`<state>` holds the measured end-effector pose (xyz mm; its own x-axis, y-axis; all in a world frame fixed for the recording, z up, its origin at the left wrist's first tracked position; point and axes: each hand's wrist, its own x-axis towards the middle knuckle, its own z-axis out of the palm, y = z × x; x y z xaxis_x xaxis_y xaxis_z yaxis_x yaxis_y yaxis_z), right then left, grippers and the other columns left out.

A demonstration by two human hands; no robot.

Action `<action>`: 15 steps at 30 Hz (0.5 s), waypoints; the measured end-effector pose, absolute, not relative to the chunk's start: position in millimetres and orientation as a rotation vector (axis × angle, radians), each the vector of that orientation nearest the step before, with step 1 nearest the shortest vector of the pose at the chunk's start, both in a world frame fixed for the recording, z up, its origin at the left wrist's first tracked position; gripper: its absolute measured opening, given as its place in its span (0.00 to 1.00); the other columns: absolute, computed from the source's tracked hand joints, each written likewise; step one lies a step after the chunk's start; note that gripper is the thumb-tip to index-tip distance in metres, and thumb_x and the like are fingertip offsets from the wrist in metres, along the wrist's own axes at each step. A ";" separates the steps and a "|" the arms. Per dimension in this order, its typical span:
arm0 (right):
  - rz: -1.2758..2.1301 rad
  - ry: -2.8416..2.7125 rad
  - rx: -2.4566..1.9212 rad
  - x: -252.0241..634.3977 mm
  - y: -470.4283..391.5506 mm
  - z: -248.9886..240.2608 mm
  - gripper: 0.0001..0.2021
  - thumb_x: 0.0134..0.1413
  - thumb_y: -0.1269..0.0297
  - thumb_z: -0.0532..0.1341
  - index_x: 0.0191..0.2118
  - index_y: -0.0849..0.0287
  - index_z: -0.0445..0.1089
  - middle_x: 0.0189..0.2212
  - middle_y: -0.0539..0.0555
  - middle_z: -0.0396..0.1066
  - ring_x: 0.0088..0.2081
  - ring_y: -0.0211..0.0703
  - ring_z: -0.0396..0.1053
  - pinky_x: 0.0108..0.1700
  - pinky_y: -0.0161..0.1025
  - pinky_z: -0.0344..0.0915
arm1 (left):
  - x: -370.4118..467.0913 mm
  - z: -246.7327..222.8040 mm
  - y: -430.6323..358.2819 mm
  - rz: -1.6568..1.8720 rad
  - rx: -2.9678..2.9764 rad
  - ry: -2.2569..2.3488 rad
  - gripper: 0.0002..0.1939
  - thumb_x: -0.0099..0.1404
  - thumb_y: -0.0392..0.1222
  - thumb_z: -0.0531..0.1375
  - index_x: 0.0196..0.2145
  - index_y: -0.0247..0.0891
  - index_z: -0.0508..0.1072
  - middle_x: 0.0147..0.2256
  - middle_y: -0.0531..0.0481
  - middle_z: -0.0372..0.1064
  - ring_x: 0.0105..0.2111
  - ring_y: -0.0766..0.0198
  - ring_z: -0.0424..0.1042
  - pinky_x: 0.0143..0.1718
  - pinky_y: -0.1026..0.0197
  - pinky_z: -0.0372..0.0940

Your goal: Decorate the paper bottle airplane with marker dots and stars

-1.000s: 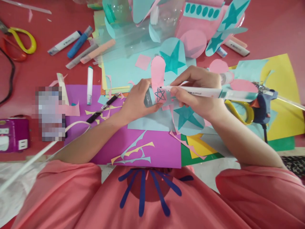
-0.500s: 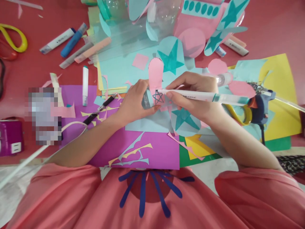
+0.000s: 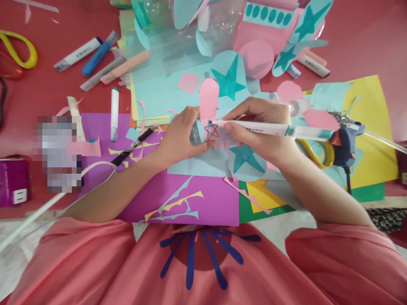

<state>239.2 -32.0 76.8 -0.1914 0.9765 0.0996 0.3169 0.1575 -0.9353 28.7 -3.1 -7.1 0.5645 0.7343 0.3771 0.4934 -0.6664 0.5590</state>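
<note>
In the head view my right hand (image 3: pixel 262 123) is closed around a white acrylic marker (image 3: pixel 270 128) with a teal end. The marker's tip touches a pink paper strip (image 3: pixel 209 99) with a rounded top, at the upper edge of a dark star outline on its lower part. My left hand (image 3: pixel 181 133) steadies the strip, thumb pressed at its lower edge and fingers at its left side. Something clear and greyish shows beneath the left palm; I cannot tell what it is. Light blue papers with teal stars (image 3: pixel 246 159) lie just below and behind the strip.
A pink bottle craft (image 3: pixel 265 29) stands at the back. Several markers (image 3: pixel 99 53) lie at the upper left, and a black pen (image 3: pixel 132 146) rests on purple paper (image 3: pixel 216 199). To the right are a blue glue gun (image 3: pixel 345 146) and yellow scissor handles (image 3: pixel 318 154).
The marker tip has shifted very slightly at the top of the star outline. Both hands keep their hold, and the view has moved a little.
</note>
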 end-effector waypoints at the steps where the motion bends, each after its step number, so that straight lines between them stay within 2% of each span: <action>1: 1.054 -1.655 -1.269 239.2 -32.4 76.5 0.04 0.52 0.64 0.67 0.30 0.55 0.73 0.23 0.47 0.74 0.21 0.34 0.68 0.21 0.33 0.65 | 28.9 -7.7 -2.7 0.851 2.411 0.993 0.29 0.70 0.69 0.53 0.55 0.45 0.58 0.45 0.43 0.69 0.45 0.50 0.73 0.38 0.48 0.70; 4: 1.049 -1.669 -1.263 239.5 -33.7 76.0 0.05 0.53 0.63 0.67 0.29 0.55 0.73 0.23 0.47 0.74 0.21 0.34 0.69 0.21 0.33 0.66 | 29.5 -8.6 -2.3 0.884 2.419 0.984 0.31 0.69 0.72 0.50 0.54 0.44 0.59 0.44 0.43 0.69 0.44 0.50 0.74 0.37 0.49 0.70; 10: 1.031 -1.642 -1.231 238.7 -32.8 76.1 0.06 0.53 0.63 0.67 0.29 0.55 0.72 0.25 0.48 0.74 0.23 0.35 0.71 0.24 0.35 0.69 | 30.5 -7.6 -1.6 0.908 2.403 0.954 0.29 0.68 0.68 0.57 0.54 0.46 0.58 0.45 0.44 0.70 0.45 0.49 0.74 0.39 0.49 0.71; 15: 1.029 -1.665 -1.254 238.6 -33.1 77.3 0.08 0.53 0.61 0.68 0.27 0.54 0.71 0.22 0.47 0.72 0.20 0.34 0.67 0.22 0.35 0.67 | 30.5 -6.1 -1.6 0.924 2.408 0.950 0.28 0.70 0.70 0.51 0.53 0.45 0.59 0.44 0.43 0.70 0.44 0.49 0.74 0.38 0.48 0.71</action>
<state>238.6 -33.1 77.3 -0.1945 0.9736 0.1197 0.3279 0.1796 -0.9275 30.5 -1.6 -6.1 0.5528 0.7111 0.4345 0.4539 -0.6942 0.5586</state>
